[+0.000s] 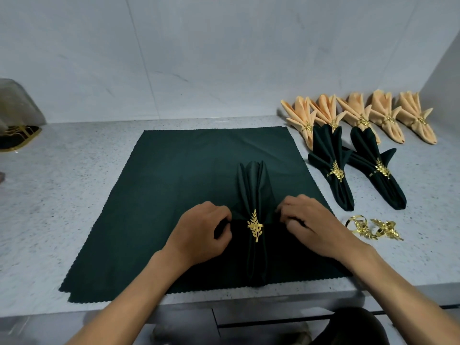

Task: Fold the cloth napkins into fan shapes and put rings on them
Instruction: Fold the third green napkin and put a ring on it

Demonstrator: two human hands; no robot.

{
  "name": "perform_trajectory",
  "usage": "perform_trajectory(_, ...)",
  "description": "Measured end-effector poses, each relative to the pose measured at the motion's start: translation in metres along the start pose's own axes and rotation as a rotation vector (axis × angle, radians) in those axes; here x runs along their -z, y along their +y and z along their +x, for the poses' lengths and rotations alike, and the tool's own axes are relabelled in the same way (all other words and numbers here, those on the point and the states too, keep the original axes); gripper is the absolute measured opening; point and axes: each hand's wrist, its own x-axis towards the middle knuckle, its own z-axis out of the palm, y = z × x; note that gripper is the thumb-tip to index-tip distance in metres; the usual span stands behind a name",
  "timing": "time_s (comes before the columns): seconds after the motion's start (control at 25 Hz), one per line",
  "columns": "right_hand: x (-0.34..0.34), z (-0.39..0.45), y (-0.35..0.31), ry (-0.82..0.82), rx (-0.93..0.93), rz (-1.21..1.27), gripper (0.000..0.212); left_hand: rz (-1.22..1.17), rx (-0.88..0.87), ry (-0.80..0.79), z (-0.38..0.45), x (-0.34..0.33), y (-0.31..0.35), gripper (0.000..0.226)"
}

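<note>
Speckled counter (pixel 74 195), dark green pleated napkin (pixel 254 185), gold leaf ring (pixel 255 225) around middle

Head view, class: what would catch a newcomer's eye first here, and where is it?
Probably the gold leaf ring on the dark green folded napkin at centre, with the left hand and right hand pinching its sides. Next, the peach fans along the back right, with two green fans before them and spare rings nearby.
</note>
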Motion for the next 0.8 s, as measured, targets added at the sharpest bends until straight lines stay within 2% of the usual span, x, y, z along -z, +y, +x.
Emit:
perform_trajectory(0.08, -0.003, 0.003, 0.001, 0.036, -0.053, 0.056, 0.021, -0.031, 0.009, 0.008, 0.002, 0.000, 0.000, 0.028)
perform_trajectory(0.16, -0.010, 0.002, -0.001, 0.067, -0.080, -0.019, 0.017, -0.040, 0.009, 0.055, 0.006, -0.003, 0.001, 0.036)
perform_trajectory(0.28, -0.016, -0.003, -0.006, 0.117, -0.058, -0.135, 0.021, -0.055, -0.024, 0.028, 0.008, -0.011, 0.002, 0.022)
perform_trajectory(0.4, -0.024, -0.008, -0.010, 0.185, -0.081, -0.153, 0.020, -0.047, 0.015, 0.014, 0.000, -0.021, 0.005, 0.021)
perform_trajectory(0.48, -0.022, -0.007, -0.014, 0.163, -0.156, -0.072, 0.006, -0.102, 0.102, 0.001, -0.001, -0.020, 0.010, 0.020)
perform_trajectory(0.52, -0.013, -0.001, -0.012, 0.140, -0.220, 0.051, 0.006, -0.193, 0.195, -0.024, 0.004, -0.016, 0.009, 0.019)
perform_trajectory(0.6, 0.010, 0.021, -0.007, 0.154, -0.371, 0.372, 0.026, -0.417, 0.365, -0.047, 0.025, -0.005, 0.005, 0.028)
perform_trajectory(0.64, 0.022, 0.034, -0.005, 0.172, -0.396, 0.439, 0.043, -0.448, 0.375, -0.029, 0.037, 0.001, 0.003, 0.039)
perform_trajectory(0.72, 0.036, 0.059, -0.003, 0.170, -0.280, 0.288, 0.071, -0.315, 0.238, 0.005, 0.060, 0.011, -0.003, 0.063)
perform_trajectory(0.76, 0.038, 0.068, -0.005, 0.157, -0.183, 0.149, 0.073, -0.235, 0.137, 0.004, 0.070, 0.016, -0.003, 0.069)
perform_trajectory(0.8, 0.038, 0.074, -0.006, 0.174, -0.093, 0.018, 0.065, -0.183, 0.061, -0.013, 0.079, 0.019, -0.002, 0.067)
